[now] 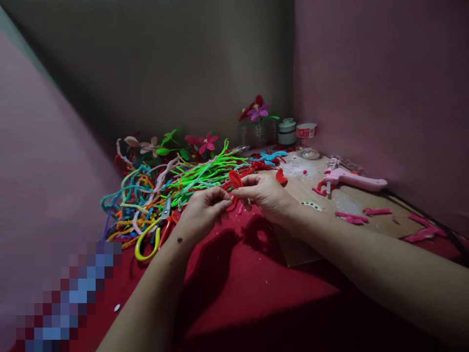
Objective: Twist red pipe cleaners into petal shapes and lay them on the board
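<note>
My right hand [269,193] pinches a red pipe-cleaner petal [235,180] between thumb and fingers, with its looped part standing up above the fingertips. Close beside it, thumb and fingertips of my left hand [205,208] are pressed together at the lower end of the petal. Whatever lies between those left fingertips is too small to make out. Another red fuzzy loop [281,177] shows just behind my right hand. To the left of my left hand lie yellow-handled scissors [148,239] and a red-handled tool [166,229], partly under the wrist.
Bright green pipe cleaners [205,171] and a tangle of coloured ones [137,195] are heaped behind my hands. A pink glue gun [353,179] rests on a board [293,244] with pink scraps [351,217]. Finished flowers [258,112], a lidded jar [287,132] and walls stand behind.
</note>
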{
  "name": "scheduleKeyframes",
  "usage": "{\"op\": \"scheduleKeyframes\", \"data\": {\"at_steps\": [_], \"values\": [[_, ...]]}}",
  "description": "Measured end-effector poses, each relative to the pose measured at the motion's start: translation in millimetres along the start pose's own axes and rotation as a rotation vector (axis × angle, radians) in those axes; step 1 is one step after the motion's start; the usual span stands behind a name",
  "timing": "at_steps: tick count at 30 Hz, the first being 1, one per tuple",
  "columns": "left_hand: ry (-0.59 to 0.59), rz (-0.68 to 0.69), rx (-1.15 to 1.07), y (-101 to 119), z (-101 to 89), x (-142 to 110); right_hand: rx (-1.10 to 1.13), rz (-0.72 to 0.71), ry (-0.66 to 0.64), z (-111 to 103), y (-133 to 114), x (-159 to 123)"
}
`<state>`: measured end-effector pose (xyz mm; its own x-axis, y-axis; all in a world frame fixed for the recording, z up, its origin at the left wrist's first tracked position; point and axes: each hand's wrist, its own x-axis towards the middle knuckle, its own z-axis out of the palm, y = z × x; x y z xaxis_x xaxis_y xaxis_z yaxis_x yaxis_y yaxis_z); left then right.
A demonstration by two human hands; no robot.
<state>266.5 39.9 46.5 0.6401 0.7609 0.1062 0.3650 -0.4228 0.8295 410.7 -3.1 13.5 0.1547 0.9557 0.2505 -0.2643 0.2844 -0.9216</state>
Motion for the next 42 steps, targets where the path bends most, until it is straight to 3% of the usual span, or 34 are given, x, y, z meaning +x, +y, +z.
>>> {"op": "scheduleKeyframes", "data": {"at_steps": [4,10,17,24,28,32,36,42], "values": [[-0.071,-0.059,-0.030,-2.7,-5.3,1.9,-0.143,0.002,0.061,1.6,-3.8,-2.0],[0.115,-0.004,-0.162,-0.9,-1.4,2.4,-0.269,0.021,0.069,4.1,0.2,-4.3],[0.030,-0.108,-0.579,-5.7,0.8,2.7,-0.177,0.069,-0.165,5.1,0.7,-9.4],[-0.140,-0.168,-0.772,-15.7,-3.8,7.2,-0.299,0.023,-0.144,7.3,-2.0,-8.8],[-0.077,-0.167,-0.775,-17.9,4.9,8.7,-0.408,0.013,-0.090,8.1,0.9,-9.4],[0.010,-0.114,-0.738,-14.4,8.3,7.0,-0.460,-0.043,-0.122,8.2,0.2,-9.4],[0.084,-0.089,-0.700,-8.1,7.0,3.5,-0.425,-0.070,-0.038,8.6,-0.7,-8.2],[0.031,-0.019,-0.556,-1.4,2.2,0.2,-0.324,-0.030,-0.083,6.4,-1.8,-8.9]]}}
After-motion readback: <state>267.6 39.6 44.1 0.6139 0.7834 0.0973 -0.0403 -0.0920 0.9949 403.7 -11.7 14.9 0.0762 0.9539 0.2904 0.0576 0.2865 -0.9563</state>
